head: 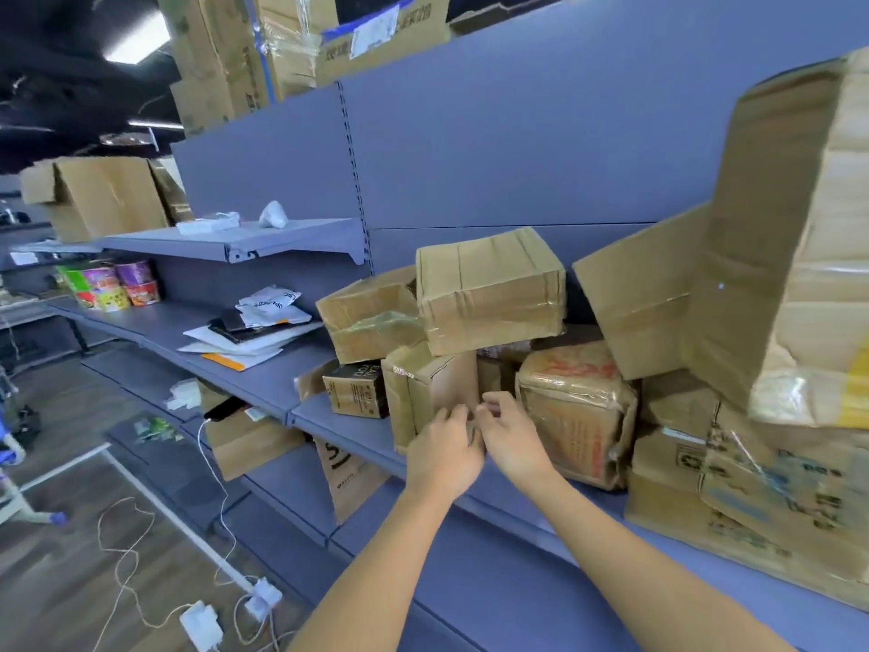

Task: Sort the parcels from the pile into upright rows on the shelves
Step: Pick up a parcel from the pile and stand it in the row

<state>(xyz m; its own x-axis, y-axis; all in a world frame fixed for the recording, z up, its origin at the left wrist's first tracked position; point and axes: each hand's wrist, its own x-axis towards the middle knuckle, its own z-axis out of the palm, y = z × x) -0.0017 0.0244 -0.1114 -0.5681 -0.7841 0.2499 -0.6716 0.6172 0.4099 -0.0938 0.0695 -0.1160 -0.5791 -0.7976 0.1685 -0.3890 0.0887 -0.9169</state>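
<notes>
The left hand (444, 451) and right hand (512, 440) meet, fingers curled at the near edge of a small box (430, 392) on the shelf (338, 423); whether either grips it is unclear. Beyond them more parcels (489, 289) lie piled askew. The step looks like pulling this box out, and the next move needs a firm two-sided hold.

The person's left hand (444, 456) and right hand (515, 444) are bare, with slender fingers. The left forearm (376, 557) and the right forearm (658, 571) are bare skin as far up as the view reaches, smooth and slim at the wrists.
</notes>
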